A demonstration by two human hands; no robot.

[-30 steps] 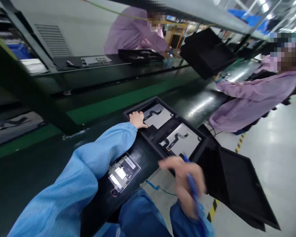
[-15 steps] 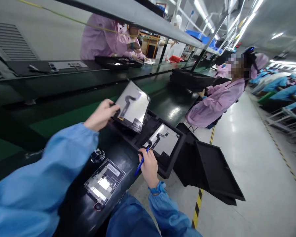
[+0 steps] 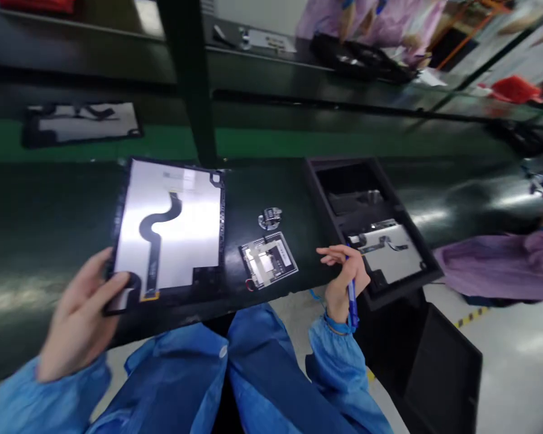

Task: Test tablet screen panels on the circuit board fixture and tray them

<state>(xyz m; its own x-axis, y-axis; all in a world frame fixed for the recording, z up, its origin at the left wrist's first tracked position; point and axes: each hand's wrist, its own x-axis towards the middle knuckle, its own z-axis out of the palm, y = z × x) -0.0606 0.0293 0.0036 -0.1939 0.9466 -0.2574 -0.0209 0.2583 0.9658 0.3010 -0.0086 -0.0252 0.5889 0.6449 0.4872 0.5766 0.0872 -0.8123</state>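
The left hand [image 3: 76, 322] pinches with its fingers [image 3: 117, 282] at the lower corner of a black-framed silver display panel [image 3: 167, 223], holding only the edge, low over the dark green bench [image 3: 271, 193]. The right hand [image 3: 344, 286] curls around a slim blue pen [image 3: 353, 301], forefinger extended, just beside a black foam tray [image 3: 407, 292].

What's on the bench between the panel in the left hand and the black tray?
In the head view, a small metal part sits above a flat labelled metal plate, both on the dark bench, between the panel and the black tray.
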